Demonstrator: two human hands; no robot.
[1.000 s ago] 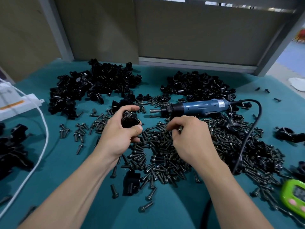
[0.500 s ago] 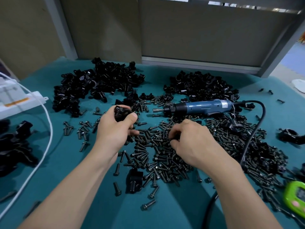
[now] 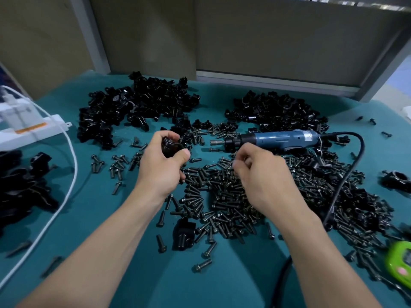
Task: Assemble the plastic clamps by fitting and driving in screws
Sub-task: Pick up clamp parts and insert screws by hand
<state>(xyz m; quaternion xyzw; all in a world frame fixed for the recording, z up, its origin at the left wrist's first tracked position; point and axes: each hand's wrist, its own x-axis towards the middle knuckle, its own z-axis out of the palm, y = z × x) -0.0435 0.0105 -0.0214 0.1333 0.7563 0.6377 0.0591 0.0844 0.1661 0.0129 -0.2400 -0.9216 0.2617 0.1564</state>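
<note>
Plastic clamp (image 3: 170, 146), black, is held clear of the worktop (image 3: 222, 281) in the left hand (image 3: 162, 167), just left of the bit end of the electric screwdriver (image 3: 278, 140). Fingers and thumb are curled round the piece and cover most of it, so its exact form cannot be made out. Right hand (image 3: 264, 178) is just in front of the screwdriver, over the loose screw pile (image 3: 222, 201), with fingertips drawn together at the screws. Whether one is pinched cannot be told. The screwdriver lies on its side, unheld, with its bit pointing toward the left hand.

Assessment: the step in hand appears to be picking a screw to seat in the held clamp. The clamp looks a light, rigid moulding, unlikely to deform. Its smooth faces may slip, so grip the outer body and leave the screw hole exposed. Screws are small, hard and tangled in the heap, so a fingertip hold on head or shank seems right. Risks are dropping the screw back into the heap or cross-starting it.
</note>
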